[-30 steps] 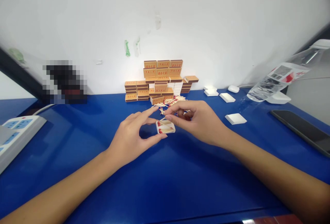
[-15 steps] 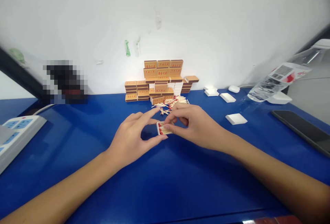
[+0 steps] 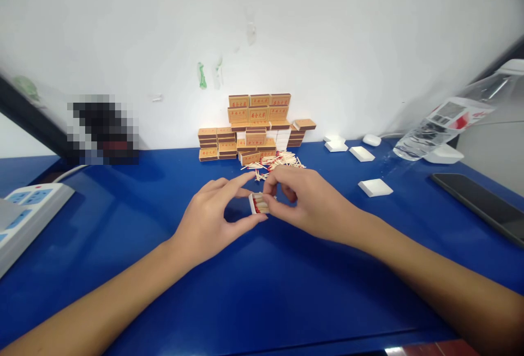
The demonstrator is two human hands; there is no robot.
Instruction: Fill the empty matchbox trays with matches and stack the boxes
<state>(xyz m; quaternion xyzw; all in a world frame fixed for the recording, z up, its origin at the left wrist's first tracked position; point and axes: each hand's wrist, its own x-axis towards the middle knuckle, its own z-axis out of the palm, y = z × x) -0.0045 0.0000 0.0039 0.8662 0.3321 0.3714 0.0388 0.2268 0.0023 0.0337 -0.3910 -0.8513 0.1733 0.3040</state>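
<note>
A small white matchbox tray [image 3: 252,205] with red-tipped matches in it sits on the blue table. My left hand [image 3: 207,217] grips the tray's near and far sides between thumb and fingers, its index finger stretched out above. At the tray's right end is my right hand [image 3: 301,195], thumb and index finger pinched together over the matches; whether a match is between them is hidden. Just behind the hands lies a loose heap of matches [image 3: 282,160]. Past it, orange matchboxes [image 3: 257,114] are stacked against the wall.
Empty white trays [image 3: 375,187] lie to the right, with a black phone [image 3: 481,203] beyond them. A clear plastic bottle [image 3: 426,135] leans at the back right. On the left is a white power strip [image 3: 36,219]. A pale wall [image 3: 164,34] bounds the table's back.
My right fingers have shifted slightly over the tray, and the matches inside look differently arranged. My left hand keeps its hold in the same place.
</note>
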